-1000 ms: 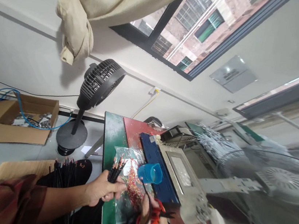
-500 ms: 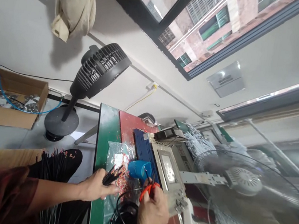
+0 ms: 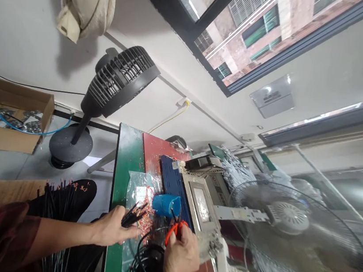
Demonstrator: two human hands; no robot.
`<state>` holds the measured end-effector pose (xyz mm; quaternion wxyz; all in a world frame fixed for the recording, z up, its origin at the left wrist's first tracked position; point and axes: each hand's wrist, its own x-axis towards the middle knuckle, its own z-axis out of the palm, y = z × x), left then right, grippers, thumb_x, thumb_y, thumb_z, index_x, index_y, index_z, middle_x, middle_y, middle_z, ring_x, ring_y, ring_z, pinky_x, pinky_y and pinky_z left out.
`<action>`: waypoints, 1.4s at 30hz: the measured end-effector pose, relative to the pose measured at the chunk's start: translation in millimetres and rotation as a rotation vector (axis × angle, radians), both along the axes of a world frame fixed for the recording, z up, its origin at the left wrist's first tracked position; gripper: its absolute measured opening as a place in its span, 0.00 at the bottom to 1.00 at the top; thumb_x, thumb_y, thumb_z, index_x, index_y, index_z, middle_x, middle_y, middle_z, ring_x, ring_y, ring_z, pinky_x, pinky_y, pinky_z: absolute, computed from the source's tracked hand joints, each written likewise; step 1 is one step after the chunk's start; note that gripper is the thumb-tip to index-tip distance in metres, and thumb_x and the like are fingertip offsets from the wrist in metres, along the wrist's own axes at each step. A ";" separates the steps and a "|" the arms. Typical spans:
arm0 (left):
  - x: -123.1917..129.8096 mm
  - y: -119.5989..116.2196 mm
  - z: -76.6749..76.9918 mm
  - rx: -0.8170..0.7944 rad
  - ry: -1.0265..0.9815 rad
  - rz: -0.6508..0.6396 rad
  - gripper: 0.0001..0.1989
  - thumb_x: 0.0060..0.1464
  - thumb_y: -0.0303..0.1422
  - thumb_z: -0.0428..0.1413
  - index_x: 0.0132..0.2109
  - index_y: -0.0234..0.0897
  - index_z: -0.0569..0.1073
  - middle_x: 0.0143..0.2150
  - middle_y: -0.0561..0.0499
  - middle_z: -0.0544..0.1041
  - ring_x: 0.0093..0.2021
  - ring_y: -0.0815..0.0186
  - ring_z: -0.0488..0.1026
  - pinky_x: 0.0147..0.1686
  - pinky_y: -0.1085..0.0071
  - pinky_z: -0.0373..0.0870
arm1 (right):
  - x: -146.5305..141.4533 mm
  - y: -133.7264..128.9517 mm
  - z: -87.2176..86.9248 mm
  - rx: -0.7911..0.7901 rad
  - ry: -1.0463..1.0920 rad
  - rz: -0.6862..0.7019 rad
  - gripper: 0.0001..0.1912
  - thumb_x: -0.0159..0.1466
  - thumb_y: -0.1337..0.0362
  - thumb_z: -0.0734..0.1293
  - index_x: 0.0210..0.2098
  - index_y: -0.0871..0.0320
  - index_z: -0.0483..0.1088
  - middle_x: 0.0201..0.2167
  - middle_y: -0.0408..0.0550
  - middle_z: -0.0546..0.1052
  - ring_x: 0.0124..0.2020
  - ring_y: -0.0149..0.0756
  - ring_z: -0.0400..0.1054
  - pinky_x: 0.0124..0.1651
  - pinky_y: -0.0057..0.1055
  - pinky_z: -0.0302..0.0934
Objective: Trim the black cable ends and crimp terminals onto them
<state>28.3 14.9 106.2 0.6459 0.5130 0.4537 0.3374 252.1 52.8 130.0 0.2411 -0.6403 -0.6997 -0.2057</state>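
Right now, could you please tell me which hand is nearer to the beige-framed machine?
Right. The right hand is close beside the beige-framed machine; the left hand is farther off, by the plastic bag.

Dark-framed window (image 3: 248, 33) in pale wall (image 3: 19, 16)

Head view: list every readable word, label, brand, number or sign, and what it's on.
No readable text anywhere in view.
White sticker on the blue panel: too small to read.
White paper at the clear plastic bag: too blurred to read.
Red-handled tool in the right hand: no legible marking.
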 end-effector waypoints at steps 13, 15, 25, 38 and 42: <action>1.9 -0.5 -2.3 -0.005 -0.021 -0.020 0.19 0.50 0.46 0.50 0.28 0.32 0.70 0.15 0.58 0.61 0.17 0.74 0.58 0.19 0.78 0.58 | 2.0 -4.2 23.7 0.004 0.085 -0.066 0.15 0.58 0.53 0.59 0.22 0.56 0.68 0.21 0.46 0.71 0.24 0.35 0.62 0.26 0.27 0.52; 2.3 -0.6 -4.2 -0.001 -0.020 -0.023 0.19 0.50 0.46 0.50 0.28 0.32 0.70 0.15 0.58 0.61 0.16 0.73 0.58 0.19 0.77 0.57 | 8.9 -3.0 41.8 0.017 0.145 -0.137 0.16 0.57 0.52 0.61 0.21 0.55 0.67 0.20 0.45 0.70 0.23 0.34 0.62 0.27 0.27 0.52; 4.5 0.3 -6.1 -0.068 0.012 0.025 0.18 0.48 0.47 0.52 0.30 0.34 0.67 0.16 0.59 0.62 0.17 0.73 0.59 0.20 0.77 0.58 | 65.0 37.3 73.9 -0.151 0.264 -0.491 0.23 0.48 0.50 0.63 0.35 0.60 0.76 0.29 0.52 0.77 0.27 0.39 0.66 0.27 0.29 0.54; 6.7 0.1 -12.1 -0.053 0.025 0.007 0.20 0.49 0.48 0.50 0.30 0.33 0.71 0.15 0.59 0.61 0.17 0.73 0.60 0.20 0.76 0.59 | 76.3 41.4 64.3 -0.254 0.184 -0.580 0.17 0.51 0.54 0.65 0.37 0.54 0.76 0.30 0.49 0.76 0.26 0.38 0.64 0.26 0.28 0.51; 5.9 -0.4 -9.8 -0.066 0.043 0.021 0.20 0.48 0.48 0.51 0.31 0.32 0.71 0.15 0.59 0.62 0.17 0.72 0.60 0.20 0.76 0.59 | 72.1 41.6 65.2 -0.258 0.171 -0.610 0.16 0.51 0.55 0.66 0.37 0.54 0.76 0.31 0.50 0.76 0.27 0.38 0.64 0.25 0.28 0.50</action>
